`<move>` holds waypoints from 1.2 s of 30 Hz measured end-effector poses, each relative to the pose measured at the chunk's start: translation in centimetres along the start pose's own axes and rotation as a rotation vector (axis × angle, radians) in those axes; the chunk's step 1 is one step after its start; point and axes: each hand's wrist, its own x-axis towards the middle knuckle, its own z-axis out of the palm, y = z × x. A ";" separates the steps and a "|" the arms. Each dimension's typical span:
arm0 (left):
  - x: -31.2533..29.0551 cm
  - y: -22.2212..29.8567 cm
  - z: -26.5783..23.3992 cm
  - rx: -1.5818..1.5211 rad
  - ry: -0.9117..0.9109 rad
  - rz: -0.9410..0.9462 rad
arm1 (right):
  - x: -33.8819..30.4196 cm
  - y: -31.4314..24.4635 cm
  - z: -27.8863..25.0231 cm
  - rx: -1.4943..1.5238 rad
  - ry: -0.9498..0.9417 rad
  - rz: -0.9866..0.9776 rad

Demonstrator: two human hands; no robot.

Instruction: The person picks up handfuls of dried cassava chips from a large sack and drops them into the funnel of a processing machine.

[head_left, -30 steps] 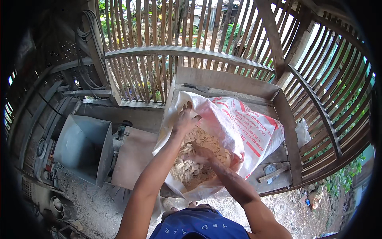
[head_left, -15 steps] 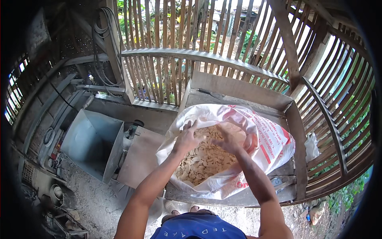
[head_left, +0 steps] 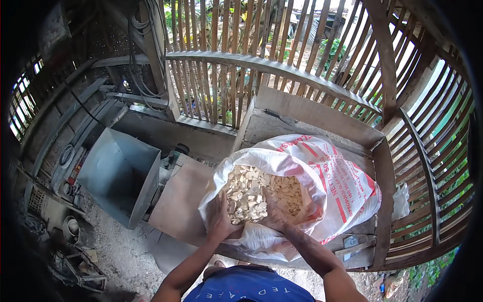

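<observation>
A large white woven sack [head_left: 347, 194] with red print lies on a wooden bench, its mouth rolled wide toward me. Pale, dry, flat chips [head_left: 288, 194] fill the opening. At its near left side, my left hand [head_left: 220, 222] and my right hand [head_left: 274, 216] cup a heaped load of chips [head_left: 247, 205] between them. The fingers curve around the two sides of the heap, and their undersides are hidden by it. Both wrists are above the sack's near rim.
Left of the sack a flat board [head_left: 176, 194] slopes beside a square sheet-metal hopper [head_left: 143, 201]. The wooden bench [head_left: 314, 118] has raised sides and carries a dark knife-like tool [head_left: 282, 118]. Slatted walls [head_left: 271, 68] enclose the corner. A small white plastic bag [head_left: 401, 202] hangs at right.
My hands have come from deep in the sack back toward me and left, and now lift a heap of chips. The view has shifted slightly.
</observation>
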 end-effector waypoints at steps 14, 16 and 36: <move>4.6 4.4 1.6 -0.268 0.430 -0.226 | 2.6 -3.6 3.7 0.430 0.381 0.214; 5.1 4.5 2.2 -0.400 0.429 -0.265 | 3.4 -4.8 3.4 0.542 0.386 0.231; 4.0 12.0 1.4 -0.959 0.639 -0.103 | 1.1 -10.3 0.0 0.801 0.599 0.053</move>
